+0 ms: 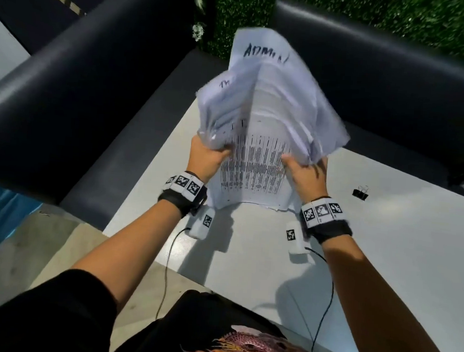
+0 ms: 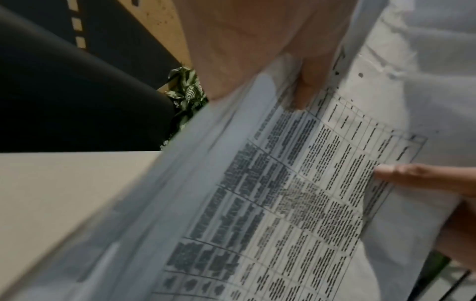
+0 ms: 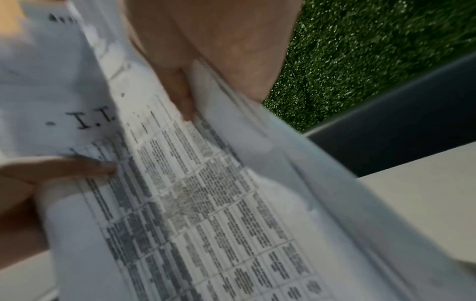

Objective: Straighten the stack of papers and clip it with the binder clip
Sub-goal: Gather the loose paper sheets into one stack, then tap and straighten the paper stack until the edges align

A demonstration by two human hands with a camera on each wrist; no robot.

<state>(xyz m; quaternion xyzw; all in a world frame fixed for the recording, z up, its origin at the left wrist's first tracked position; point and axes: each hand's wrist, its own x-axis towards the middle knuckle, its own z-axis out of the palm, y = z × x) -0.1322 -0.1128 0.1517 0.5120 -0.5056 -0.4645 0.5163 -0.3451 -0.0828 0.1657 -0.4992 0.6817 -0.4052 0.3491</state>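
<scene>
A loose stack of white papers (image 1: 259,122) with printed tables stands on end above the white table (image 1: 384,255), its sheets splayed and blurred. My left hand (image 1: 208,157) grips the stack's left side, thumb on the printed front sheet (image 2: 322,183). My right hand (image 1: 304,171) grips the right side, its thumb (image 3: 185,97) pressed on the front sheet (image 3: 206,203). The stack's lower edge hangs just over the table. A black binder clip (image 1: 360,192) lies on the table to the right of my right hand, apart from it.
A dark sofa (image 1: 81,82) wraps the table's left and far sides. A green hedge wall (image 1: 401,14) stands behind. Cables (image 1: 326,306) trail from both wrist cameras across the table's near part.
</scene>
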